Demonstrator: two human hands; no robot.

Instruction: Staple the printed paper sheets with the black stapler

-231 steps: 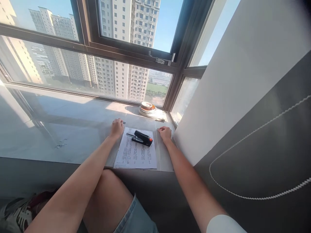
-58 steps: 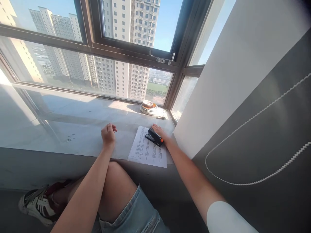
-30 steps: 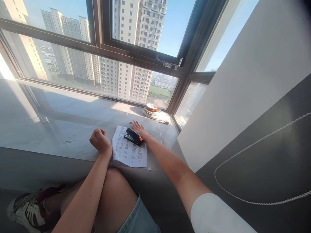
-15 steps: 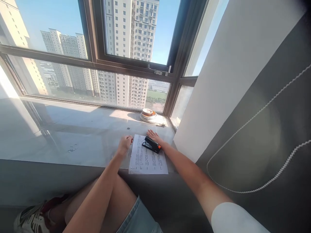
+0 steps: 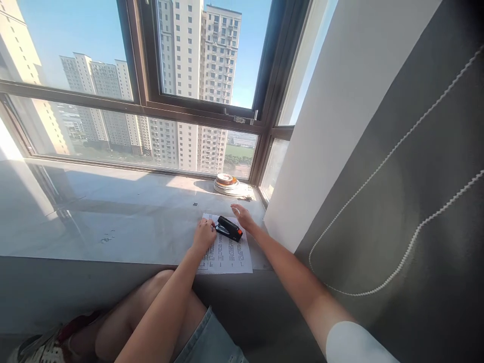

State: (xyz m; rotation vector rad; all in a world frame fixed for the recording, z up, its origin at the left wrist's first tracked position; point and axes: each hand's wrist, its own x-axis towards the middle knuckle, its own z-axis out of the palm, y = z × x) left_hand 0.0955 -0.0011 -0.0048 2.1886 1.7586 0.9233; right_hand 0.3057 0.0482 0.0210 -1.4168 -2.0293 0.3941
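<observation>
A printed sheet of paper [image 5: 229,254] lies on the window ledge [image 5: 124,222] near its front edge. On its upper part rests a black stapler [image 5: 229,228] with an orange end. My left hand [image 5: 204,235] sits curled on the paper's left side, its fingers touching the stapler's front tip. My right hand [image 5: 242,217] lies just behind the stapler, fingers stretched out over the ledge, holding nothing.
A stack of plates [image 5: 226,183] stands at the back right corner by the window frame. A white wall panel [image 5: 325,126] and a grey wall with a bead cord [image 5: 401,252] close the right side. A small staple [image 5: 195,204] lies on the ledge. My knee [image 5: 166,297] is below the ledge.
My left hand has moved right onto the paper and reached the stapler's tip. My right hand has slid off the stapler to just behind it. The camera has tilted up slightly.
</observation>
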